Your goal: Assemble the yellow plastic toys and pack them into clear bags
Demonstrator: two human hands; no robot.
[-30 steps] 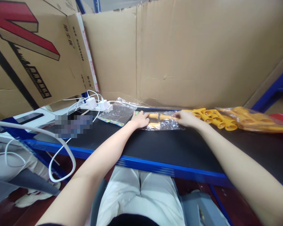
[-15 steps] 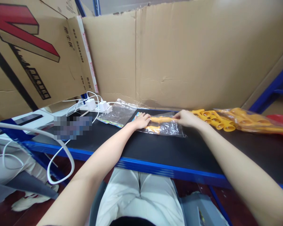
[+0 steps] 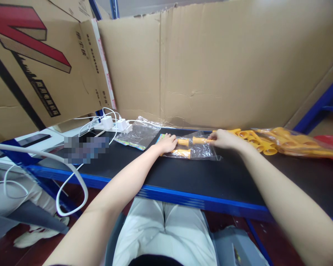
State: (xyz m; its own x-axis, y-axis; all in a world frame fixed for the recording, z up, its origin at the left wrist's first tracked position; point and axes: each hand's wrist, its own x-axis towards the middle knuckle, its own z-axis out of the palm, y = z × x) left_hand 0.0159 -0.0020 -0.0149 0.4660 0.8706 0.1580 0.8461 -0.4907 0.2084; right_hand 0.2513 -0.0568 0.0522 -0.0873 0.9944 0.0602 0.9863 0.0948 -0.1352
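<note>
My left hand [image 3: 168,143] lies palm down on the left part of a clear plastic bag [image 3: 202,152] with a colourful printed end, its fingers stretched over it. Two yellow plastic pieces with flared ends show beside its fingers: an upper yellow piece [image 3: 183,142] and a lower yellow piece [image 3: 183,153], both partly hidden by the hand. Over the bag's right end, my right hand [image 3: 222,139] is closed on a third yellow plastic piece [image 3: 200,140], holding it by its right end, flared end to the left. Whether this piece is inside the bag I cannot tell.
More yellow pieces [image 3: 255,142] lie to the right, beside a filled plastic bag [image 3: 296,142] and something red [image 3: 330,142]. Another clear bag [image 3: 140,135] lies at left near a power strip [image 3: 124,127] with white cables. Cardboard [image 3: 211,66] stands along the back.
My right hand has moved slightly right with its yellow piece, opening a gap between that piece and the upper one by my left hand. The left hand has hardly moved.
</note>
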